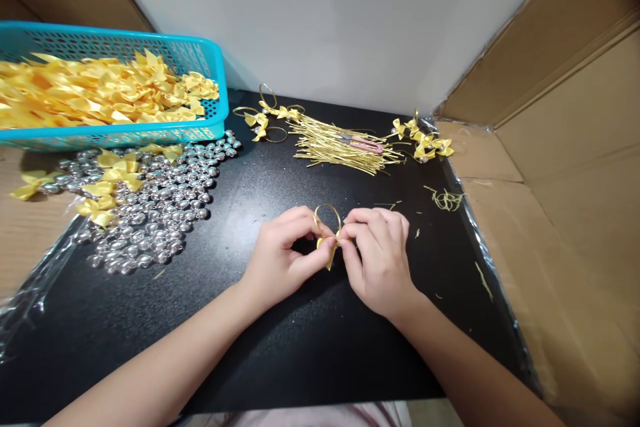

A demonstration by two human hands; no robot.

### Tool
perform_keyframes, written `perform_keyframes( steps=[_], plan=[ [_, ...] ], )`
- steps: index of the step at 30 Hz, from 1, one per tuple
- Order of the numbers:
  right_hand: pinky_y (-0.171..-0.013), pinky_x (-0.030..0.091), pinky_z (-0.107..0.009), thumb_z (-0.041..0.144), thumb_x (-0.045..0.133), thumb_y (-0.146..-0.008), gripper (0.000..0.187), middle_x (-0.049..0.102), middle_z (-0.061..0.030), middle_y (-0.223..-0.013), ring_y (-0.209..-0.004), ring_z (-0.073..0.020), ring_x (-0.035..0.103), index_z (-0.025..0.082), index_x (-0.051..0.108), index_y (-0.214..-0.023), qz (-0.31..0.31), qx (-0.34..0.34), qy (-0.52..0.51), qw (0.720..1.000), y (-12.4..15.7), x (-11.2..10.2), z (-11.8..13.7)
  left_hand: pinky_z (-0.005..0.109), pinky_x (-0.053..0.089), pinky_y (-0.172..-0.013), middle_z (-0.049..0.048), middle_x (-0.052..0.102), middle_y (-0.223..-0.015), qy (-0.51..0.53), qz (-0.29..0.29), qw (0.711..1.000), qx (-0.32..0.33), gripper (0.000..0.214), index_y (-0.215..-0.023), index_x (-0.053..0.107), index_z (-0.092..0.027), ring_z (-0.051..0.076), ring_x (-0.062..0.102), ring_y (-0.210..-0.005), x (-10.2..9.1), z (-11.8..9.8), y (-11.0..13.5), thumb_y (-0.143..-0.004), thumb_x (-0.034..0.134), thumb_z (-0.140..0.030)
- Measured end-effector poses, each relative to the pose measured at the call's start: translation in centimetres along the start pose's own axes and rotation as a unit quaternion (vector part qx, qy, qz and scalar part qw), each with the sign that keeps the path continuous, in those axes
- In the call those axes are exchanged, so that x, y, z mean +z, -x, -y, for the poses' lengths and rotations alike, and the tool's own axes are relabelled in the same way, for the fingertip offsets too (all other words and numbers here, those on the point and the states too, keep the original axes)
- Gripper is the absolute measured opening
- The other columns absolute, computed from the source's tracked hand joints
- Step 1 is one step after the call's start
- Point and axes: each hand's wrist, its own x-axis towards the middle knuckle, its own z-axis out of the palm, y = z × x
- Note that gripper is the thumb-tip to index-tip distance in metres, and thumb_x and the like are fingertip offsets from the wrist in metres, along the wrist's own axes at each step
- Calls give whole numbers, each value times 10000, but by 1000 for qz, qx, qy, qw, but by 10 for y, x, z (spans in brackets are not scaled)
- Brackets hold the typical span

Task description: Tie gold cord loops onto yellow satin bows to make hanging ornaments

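A yellow ribbon bow is pinched between the thumb and fingers of my left hand. From the same grip a thin gold ring stands upright, its lower part hidden by fingertips. My right hand is closed, with thumb and fingertips pressed together right beside the bow and the ring's base. What lies between those right fingertips is too small and covered to make out. Both hands meet just above the black tabletop.
A blue basket of yellow bows stands back left, with silver beads and loose bows in front. Gold twist ties lie at the back under pink-handled snippers. Ringed bows flank them. Wire scraps lie right. Cardboard walls border the right.
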Motion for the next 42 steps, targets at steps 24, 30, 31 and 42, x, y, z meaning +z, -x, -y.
perform_keyframes(
  steps=[24,30,31,42],
  plan=[
    [-875,336,-383,159,533,-918,110,655,-52,-937,-940,-212,502,198,575,-824,3,27,-10,1000,2,3,3,268,439,-678,1,649,-680,-30,2,999,12,98,-699,626,-162,131,577,-668,3,3,0,-789,646,-129],
    [-888,328,-389,153,529,-915,100,661,-52,-954,-944,-211,501,191,574,-834,14,22,2,1000,2,5,4,265,418,-644,-8,599,-621,-71,-14,997,15,127,-652,571,-163,129,537,-626,7,4,1,-754,608,-96],
    [-888,330,-388,152,528,-915,99,662,-54,-953,-943,-211,502,189,576,-838,13,22,5,1000,2,5,4,265,420,-641,-6,601,-623,-74,-19,997,7,121,-652,570,-163,131,538,-626,8,5,1,-746,604,-94],
    [-871,377,-408,199,641,-827,100,672,-67,-985,-971,-239,538,197,675,-921,-29,43,-19,998,1,-1,3,248,438,-604,-7,644,-672,37,18,991,-125,94,-694,641,-168,124,549,-618,5,6,0,-781,606,-162]
  ],
)
